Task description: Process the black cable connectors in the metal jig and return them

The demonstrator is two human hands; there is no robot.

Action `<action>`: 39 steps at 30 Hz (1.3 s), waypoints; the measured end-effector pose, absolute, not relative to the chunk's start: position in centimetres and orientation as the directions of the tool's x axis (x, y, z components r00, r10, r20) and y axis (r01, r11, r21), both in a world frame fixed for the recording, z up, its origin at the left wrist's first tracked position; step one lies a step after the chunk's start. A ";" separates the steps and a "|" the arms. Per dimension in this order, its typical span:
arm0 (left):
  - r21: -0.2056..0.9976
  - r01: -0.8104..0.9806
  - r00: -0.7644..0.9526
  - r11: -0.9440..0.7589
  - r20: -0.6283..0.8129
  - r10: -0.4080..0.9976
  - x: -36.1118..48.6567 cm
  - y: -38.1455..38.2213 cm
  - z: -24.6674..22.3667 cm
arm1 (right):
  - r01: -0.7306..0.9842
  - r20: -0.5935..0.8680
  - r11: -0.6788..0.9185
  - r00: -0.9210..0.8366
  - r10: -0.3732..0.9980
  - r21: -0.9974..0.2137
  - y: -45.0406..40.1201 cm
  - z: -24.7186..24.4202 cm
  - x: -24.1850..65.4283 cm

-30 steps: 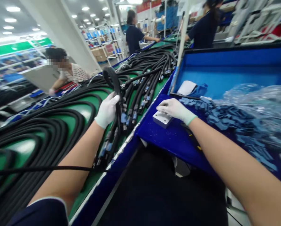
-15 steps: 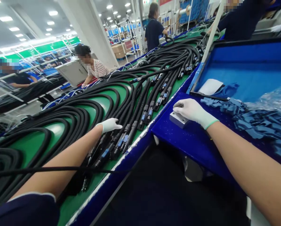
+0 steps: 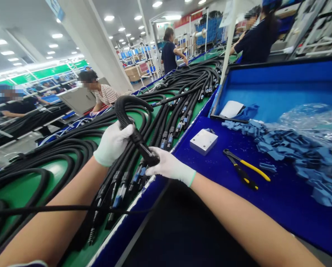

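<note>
A black corrugated hose point(image 3: 122, 111) is raised above the green bench, bent over at its top. My left hand point(image 3: 114, 142), in a white glove, is closed round it just above its dark end fitting point(image 3: 143, 148). Lower down, my gloved right hand point(image 3: 168, 167) grips that end fitting with thumb and fingers. Beneath both hands lie more black hoses point(image 3: 166, 128) in a row, with blue and metal parts at their ends. To the right of my right hand, a silver metal block point(image 3: 204, 141) rests on the blue table.
Pliers with black and yellow handles point(image 3: 245, 170) lie on the blue table point(image 3: 210, 178). Many blue clip-like pieces point(image 3: 288, 148) are heaped before a blue bin point(image 3: 294, 85) holding clear plastic. Several people work beyond the bench, one in a striped shirt point(image 3: 107, 94). A white post point(image 3: 229, 40) rises by the bin.
My left hand has lifted a hose off the row. My right hand has left the metal block and moved left onto the hose's end. The pliers have come into view.
</note>
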State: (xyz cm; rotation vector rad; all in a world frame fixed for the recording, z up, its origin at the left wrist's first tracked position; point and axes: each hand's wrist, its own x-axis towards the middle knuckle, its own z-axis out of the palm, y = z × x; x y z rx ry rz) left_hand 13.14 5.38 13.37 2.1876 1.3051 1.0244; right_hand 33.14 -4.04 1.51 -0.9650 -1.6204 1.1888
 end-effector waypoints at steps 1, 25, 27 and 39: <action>0.587 0.636 0.265 -0.501 0.444 0.856 13.9 4.5 13.1 | 0.107 0.196 0.235 -0.292 0.936 -0.966 -4.3 1.5 33.6; 0.886 0.392 0.604 -0.248 -0.044 0.796 29.4 -2.3 8.8 | 0.763 0.170 -0.083 0.246 0.954 -0.641 -15.9 1.0 51.4; 0.883 0.389 0.606 -0.262 -0.032 0.794 29.9 -2.5 9.0 | 0.629 0.271 0.150 0.100 0.957 -0.762 -15.8 2.2 50.4; 0.870 0.342 0.619 -0.355 0.075 0.781 31.5 -1.6 8.0 | 0.411 0.295 0.240 0.075 0.953 -0.880 -15.8 3.6 49.1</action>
